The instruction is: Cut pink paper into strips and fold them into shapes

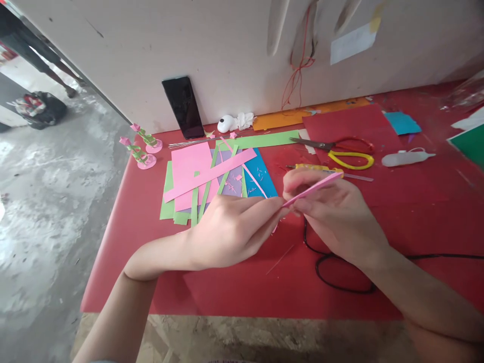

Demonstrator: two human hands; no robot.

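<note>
A narrow pink paper strip [317,187] is stretched between my two hands above the red table. My left hand [234,227] pinches its lower left end, the fingertips close to the other hand. Around the strip's middle, my right hand [333,212] has its thumb and fingers closed. Behind my left hand lies a pile of paper: a pink sheet [191,166], a wide pink strip [212,174], green strips [207,194] and a blue sheet [260,169] with pink scraps. Beyond my right hand lies a yellow-handled tool [308,167], partly hidden by the fingers.
Scissors [328,146], a glue bottle [408,157] and a black cable [317,272] lie on the red table [234,297]. A phone [184,108] leans against the white wall. Two small paper flowers [145,160] stand at the left edge. A person's legs [38,50] show far left.
</note>
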